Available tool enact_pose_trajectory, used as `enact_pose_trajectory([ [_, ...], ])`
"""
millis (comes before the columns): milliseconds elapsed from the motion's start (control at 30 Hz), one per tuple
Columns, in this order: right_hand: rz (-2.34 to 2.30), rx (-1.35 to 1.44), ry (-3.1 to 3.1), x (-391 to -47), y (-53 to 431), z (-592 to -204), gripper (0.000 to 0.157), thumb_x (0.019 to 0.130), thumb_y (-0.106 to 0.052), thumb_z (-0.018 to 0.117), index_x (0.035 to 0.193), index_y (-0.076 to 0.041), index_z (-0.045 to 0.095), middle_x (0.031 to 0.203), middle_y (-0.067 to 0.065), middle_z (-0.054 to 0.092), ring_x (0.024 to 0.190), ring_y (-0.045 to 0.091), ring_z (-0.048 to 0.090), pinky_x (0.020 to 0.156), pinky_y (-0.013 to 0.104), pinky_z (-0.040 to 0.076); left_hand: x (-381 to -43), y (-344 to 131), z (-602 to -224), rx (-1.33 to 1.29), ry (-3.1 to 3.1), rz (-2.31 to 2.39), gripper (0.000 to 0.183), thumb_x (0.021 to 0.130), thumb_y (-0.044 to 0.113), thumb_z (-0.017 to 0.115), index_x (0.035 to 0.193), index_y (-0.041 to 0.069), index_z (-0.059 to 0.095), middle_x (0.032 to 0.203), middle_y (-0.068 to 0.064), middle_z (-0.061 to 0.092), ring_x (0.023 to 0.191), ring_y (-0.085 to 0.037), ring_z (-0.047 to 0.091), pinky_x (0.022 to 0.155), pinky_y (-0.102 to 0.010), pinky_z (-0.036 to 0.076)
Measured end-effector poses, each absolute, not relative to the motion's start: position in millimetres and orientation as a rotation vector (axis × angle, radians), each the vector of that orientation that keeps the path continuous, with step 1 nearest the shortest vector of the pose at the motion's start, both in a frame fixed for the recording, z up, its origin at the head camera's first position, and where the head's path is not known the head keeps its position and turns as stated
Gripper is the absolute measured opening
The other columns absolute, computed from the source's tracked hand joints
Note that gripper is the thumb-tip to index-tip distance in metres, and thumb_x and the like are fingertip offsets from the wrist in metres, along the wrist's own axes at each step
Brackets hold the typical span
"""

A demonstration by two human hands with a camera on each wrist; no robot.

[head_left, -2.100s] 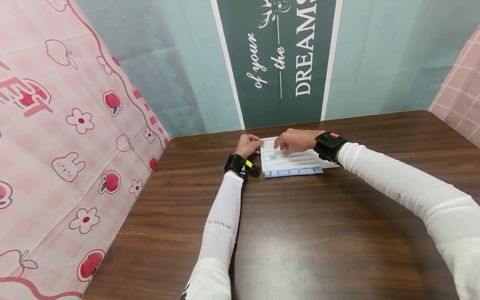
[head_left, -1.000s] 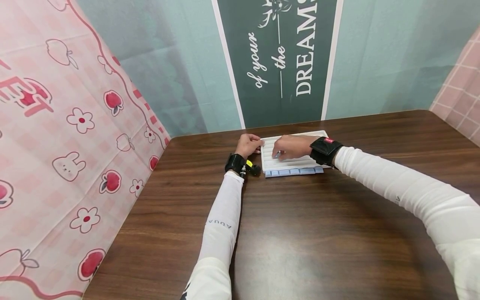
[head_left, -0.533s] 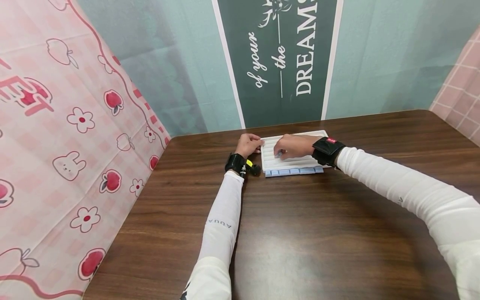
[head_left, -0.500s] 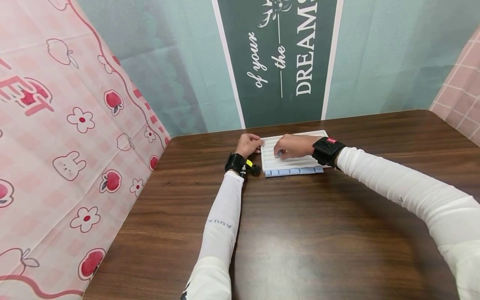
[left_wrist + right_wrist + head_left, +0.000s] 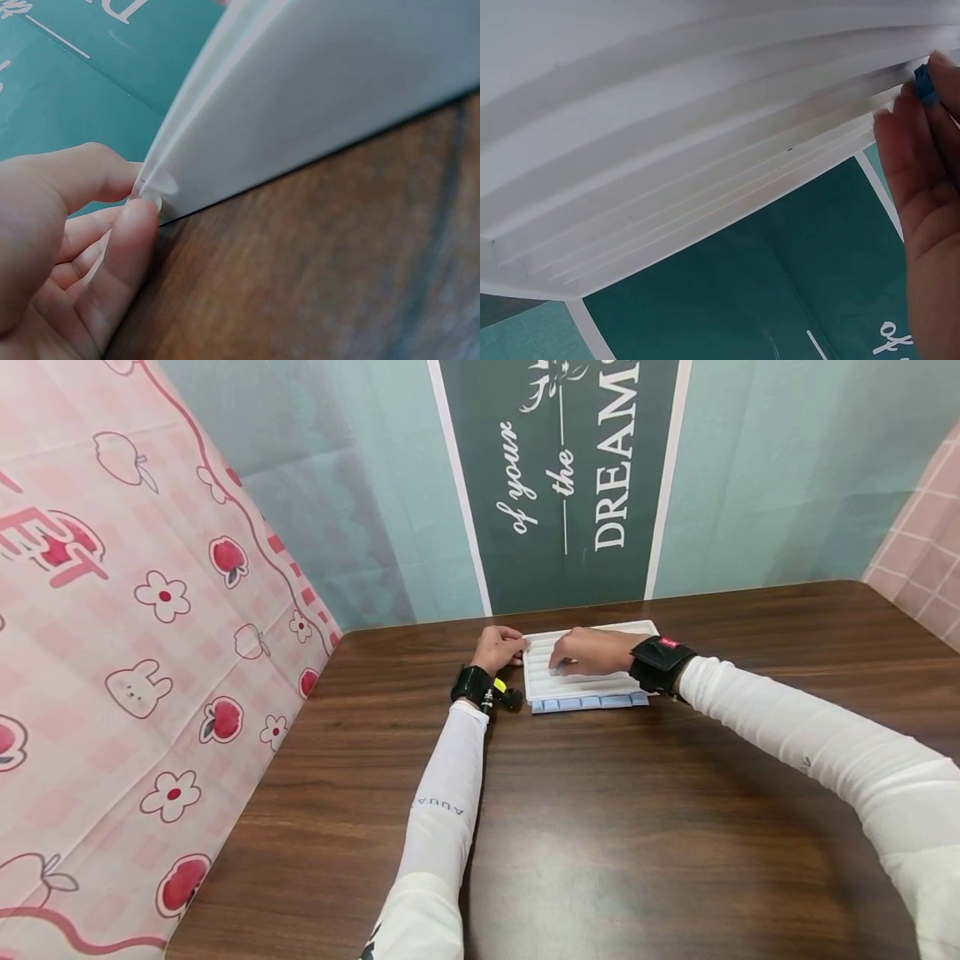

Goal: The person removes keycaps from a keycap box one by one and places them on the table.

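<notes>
A white ridged tray (image 5: pixel 537 683) lies near the far edge of the table, its ridges running side to side. At its left side my left hand (image 5: pixel 497 649) pinches the rim between thumb and fingers, as the left wrist view shows. My right hand (image 5: pixel 592 651) is over the tray, covering much of its middle. Its thumb and fingers pinch a small blue keycap (image 5: pixel 926 84), close over one of the ridges; in the head view the fingers mostly hide it. A row of several light-blue keycaps (image 5: pixel 589 702) runs along the tray's near edge.
The brown wooden table (image 5: pixel 585 827) stretches toward me. A black wrist camera (image 5: pixel 512 698) with a yellow label sits by my left wrist, close to the tray's left edge. Behind the table hangs a green-blue cloth (image 5: pixel 375 510), with a pink patterned cloth (image 5: pixel 247 568) to the left.
Two seconds ago the keycap lay on the tray's left part, beside my right fingers. My right hand has since pinched it and shifted slightly. My left hand stays at the tray's edge.
</notes>
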State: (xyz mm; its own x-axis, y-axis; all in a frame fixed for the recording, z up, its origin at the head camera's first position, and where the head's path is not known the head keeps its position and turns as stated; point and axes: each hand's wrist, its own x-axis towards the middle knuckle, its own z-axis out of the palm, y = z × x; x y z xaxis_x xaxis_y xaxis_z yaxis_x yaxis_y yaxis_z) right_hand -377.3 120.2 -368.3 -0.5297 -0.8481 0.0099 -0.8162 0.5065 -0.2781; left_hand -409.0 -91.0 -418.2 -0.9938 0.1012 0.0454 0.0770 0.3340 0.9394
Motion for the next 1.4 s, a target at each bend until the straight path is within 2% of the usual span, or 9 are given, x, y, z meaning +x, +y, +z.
enact_pose_trajectory([
  [233,-0.363,-1.539,2.638,-378,119,-373,0.021,0.092,0.0,0.065,0.11,-0.002,0.076,0.102,0.008,0.071,0.097,0.021,0.067,0.087,0.038,0.056,-410,-92,-418,0.159,2.541,1.785,0.025,0.091,0.008,0.068,0.11,-0.009,0.067,0.081,-0.007,0.064,0.063,-0.009,0.058,0.056,-0.018,0.055],
  [533,-0.341,-1.585,2.638,-372,120,-371,0.021,0.091,0.005,0.063,0.106,-0.001,0.076,0.09,0.008,0.065,0.08,0.015,0.055,0.071,0.032,0.05,-409,-91,-417,0.177,2.55,1.786,0.025,0.092,0.008,0.068,0.11,-0.009,0.067,0.081,-0.008,0.064,0.063,-0.009,0.058,0.055,-0.018,0.055],
  [967,-0.355,-1.511,2.707,-368,120,-371,0.019,0.092,0.004,0.06,0.104,-0.002,0.074,0.089,0.007,0.059,0.078,0.015,0.049,0.069,0.029,0.045,-411,-93,-419,0.164,2.521,1.782,0.026,0.091,0.01,0.069,0.11,-0.007,0.067,0.082,-0.007,0.063,0.064,-0.01,0.058,0.056,-0.018,0.055],
  [1167,-0.372,-1.531,2.76,-367,121,-369,0.019,0.086,0.003,0.063,0.1,-0.002,0.075,0.088,0.006,0.059,0.078,0.015,0.052,0.07,0.029,0.049,-410,-93,-419,0.164,2.528,1.771,0.026,0.092,0.011,0.068,0.111,-0.007,0.067,0.083,-0.007,0.063,0.065,-0.01,0.059,0.057,-0.019,0.056],
  [1400,-0.402,-1.518,2.778,-367,127,-367,0.019,0.085,0.0,0.063,0.101,-0.002,0.074,0.091,0.005,0.059,0.081,0.015,0.055,0.073,0.031,0.052,-412,-93,-419,0.156,2.525,1.773,0.025,0.091,0.011,0.069,0.111,-0.006,0.068,0.084,-0.007,0.064,0.066,-0.011,0.059,0.057,-0.019,0.056],
])
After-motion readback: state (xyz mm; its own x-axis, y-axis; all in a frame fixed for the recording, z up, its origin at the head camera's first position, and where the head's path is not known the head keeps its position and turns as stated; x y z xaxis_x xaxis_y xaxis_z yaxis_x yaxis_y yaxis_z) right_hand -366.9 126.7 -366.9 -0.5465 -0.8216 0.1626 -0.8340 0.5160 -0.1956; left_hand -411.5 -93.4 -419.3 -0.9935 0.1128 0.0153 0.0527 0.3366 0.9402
